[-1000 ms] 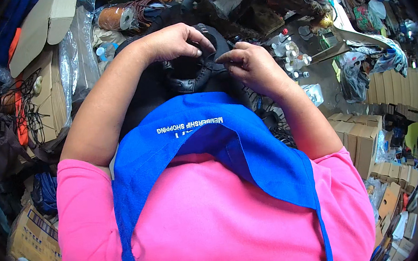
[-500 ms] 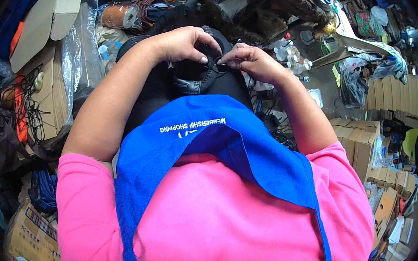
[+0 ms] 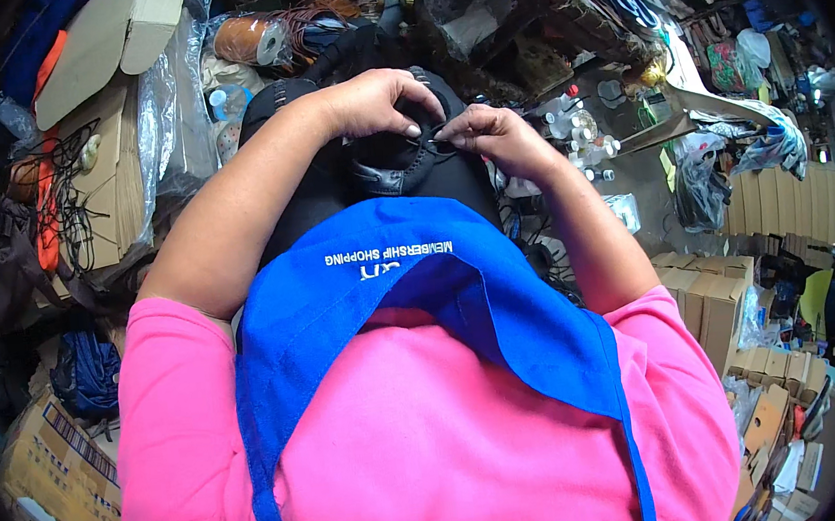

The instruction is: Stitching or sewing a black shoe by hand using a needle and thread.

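Observation:
A black leather shoe (image 3: 385,180) lies on my dark-clothed lap, just beyond the blue apron (image 3: 364,230). It looks like a shoe by its rounded opening and the stitched seam along its edge. My left hand (image 3: 382,103) curls over the opening, fingers bent round the far edge and thumb at the near side of the seam. On the right side of that edge, my right hand (image 3: 496,137) is closed in a pinch. Something thin and shiny, like a needle, shows at its fingertips. The inside of the shoe is dark, and the left fingertips are partly hidden.
Cardboard pieces (image 3: 112,169) and clear plastic stand at the left, with a spool of orange cord (image 3: 251,40) beyond. Clear bottles (image 3: 581,129) stand right of my right hand. Stacked cardboard boxes (image 3: 713,302) sit farther right, and a brown carton (image 3: 67,485) at the lower left.
The view has shifted slightly. My right thumb and fingertips have drawn closer together in the pinch at the shoe's edge. My left hand keeps its hold.

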The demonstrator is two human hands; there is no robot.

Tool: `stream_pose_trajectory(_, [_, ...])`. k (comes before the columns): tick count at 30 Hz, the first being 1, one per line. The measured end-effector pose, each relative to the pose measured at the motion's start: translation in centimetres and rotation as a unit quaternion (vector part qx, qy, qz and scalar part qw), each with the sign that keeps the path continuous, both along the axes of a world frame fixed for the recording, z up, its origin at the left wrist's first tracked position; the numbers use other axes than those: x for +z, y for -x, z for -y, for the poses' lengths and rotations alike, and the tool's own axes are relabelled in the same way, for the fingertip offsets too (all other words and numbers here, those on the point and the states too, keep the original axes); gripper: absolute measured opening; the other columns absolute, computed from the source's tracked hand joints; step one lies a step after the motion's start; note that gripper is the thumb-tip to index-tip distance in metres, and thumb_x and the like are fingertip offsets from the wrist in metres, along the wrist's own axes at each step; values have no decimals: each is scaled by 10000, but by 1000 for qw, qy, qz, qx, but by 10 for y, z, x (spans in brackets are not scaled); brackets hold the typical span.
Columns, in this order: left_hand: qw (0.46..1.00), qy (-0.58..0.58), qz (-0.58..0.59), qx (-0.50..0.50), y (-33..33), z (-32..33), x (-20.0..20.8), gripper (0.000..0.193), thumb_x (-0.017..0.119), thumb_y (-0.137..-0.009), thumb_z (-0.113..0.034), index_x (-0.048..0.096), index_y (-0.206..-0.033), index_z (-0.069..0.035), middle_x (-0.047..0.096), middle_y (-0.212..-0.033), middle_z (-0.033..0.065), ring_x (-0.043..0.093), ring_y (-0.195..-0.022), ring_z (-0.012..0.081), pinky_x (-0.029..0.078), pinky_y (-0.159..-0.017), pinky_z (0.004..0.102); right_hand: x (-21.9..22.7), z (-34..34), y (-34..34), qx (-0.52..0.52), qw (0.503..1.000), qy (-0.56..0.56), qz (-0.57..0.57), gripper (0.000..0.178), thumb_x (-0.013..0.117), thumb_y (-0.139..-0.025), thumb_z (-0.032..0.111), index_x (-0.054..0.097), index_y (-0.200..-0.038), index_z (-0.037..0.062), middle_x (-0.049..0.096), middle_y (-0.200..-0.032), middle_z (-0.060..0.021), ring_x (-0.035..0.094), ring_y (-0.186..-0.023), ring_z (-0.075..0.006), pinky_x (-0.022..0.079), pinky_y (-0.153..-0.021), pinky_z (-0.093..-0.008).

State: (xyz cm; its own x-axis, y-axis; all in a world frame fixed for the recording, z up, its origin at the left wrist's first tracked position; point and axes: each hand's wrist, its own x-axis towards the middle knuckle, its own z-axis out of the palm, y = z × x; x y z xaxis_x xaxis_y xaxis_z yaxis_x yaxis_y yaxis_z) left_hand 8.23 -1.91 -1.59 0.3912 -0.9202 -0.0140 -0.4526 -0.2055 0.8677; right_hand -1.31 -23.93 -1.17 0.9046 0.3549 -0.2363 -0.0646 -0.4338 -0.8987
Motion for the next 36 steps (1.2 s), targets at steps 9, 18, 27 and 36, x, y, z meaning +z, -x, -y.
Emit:
stream_pose_trajectory(9, [999,23,-27,7,2,4,-5,351,697,-718,-33,674,-1057,-120,590,-1000,89,563,-993,230,436,-912,332,-3,17,-13,96,995,31,29,223,644,-833,79,701,-1048,96,613,-945,-31,574,-907,-138,464,-816,-267])
stream_pose_trajectory(18, [956,44,154,244,24,-14,-10,337,596,-734,11,620,-1060,-72,510,-1028,135,518,-1036,288,427,-920,350,15,-31,21,-53,977,111,176,167,715,-752,103,695,-915,71,606,-830,-115,610,-761,-254,486,-710,-332])
stream_pose_trajectory(27, [950,50,134,278,69,-50,22,271,572,-805,50,661,-1036,-59,548,-898,111,599,-755,226,493,-706,291,4,-42,53,-28,890,285,354,316,621,-750,68,674,-1053,138,518,-757,-86,536,-751,-270,423,-745,-387])
stream_pose_trajectory(36, [928,-32,262,262,73,-47,23,167,677,-729,-38,707,-886,-87,577,-808,67,572,-783,244,457,-708,334,-4,-47,55,-5,863,329,383,431,641,-722,51,629,-1144,140,497,-757,-73,517,-749,-249,412,-784,-378])
